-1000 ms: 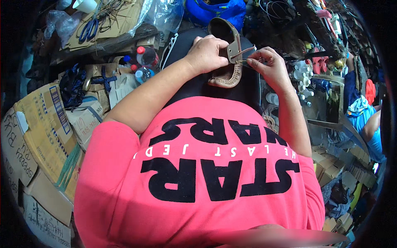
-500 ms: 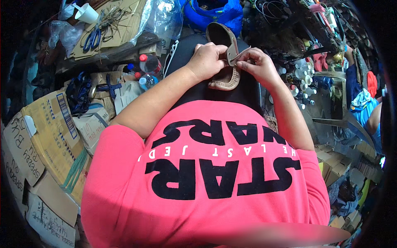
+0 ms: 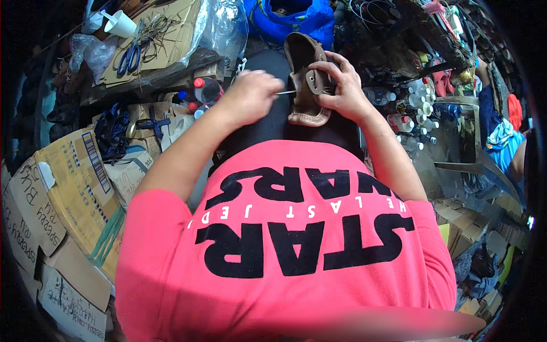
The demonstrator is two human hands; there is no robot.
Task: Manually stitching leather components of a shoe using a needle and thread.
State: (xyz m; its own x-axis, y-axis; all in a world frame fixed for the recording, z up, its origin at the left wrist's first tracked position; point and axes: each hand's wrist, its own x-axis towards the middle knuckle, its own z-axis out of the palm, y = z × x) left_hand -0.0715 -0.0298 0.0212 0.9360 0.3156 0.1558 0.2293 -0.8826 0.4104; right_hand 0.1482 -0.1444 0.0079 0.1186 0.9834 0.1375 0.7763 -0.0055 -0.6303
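A brown leather shoe (image 3: pixel 303 104) with pale stitching along its edge rests over my dark-clad lap. My right hand (image 3: pixel 343 88) grips its right side, thumb below and fingers above a small leather flap (image 3: pixel 314 81) with an eyelet. Off the shoe's left side is my left hand (image 3: pixel 250 100), closed and slightly blurred. From that fist a thin pale strand (image 3: pixel 287 92) runs straight to the shoe. Whether it is thread, lace or a needle I cannot make out.
A blue bag (image 3: pixel 293 23) stands beyond the shoe. On cardboard at the upper left lie blue-handled scissors (image 3: pixel 129 58), near a white cup (image 3: pixel 119 24). Bottles (image 3: pixel 206 90) stand left of my lap, several more (image 3: pixel 419 105) to the right. Cardboard boxes (image 3: pixel 74 176) crowd the left.
My left hand has left the shoe and moved left and down, with a strand now stretched between them. My right hand has shifted its hold onto the shoe's side, and the flap has turned.
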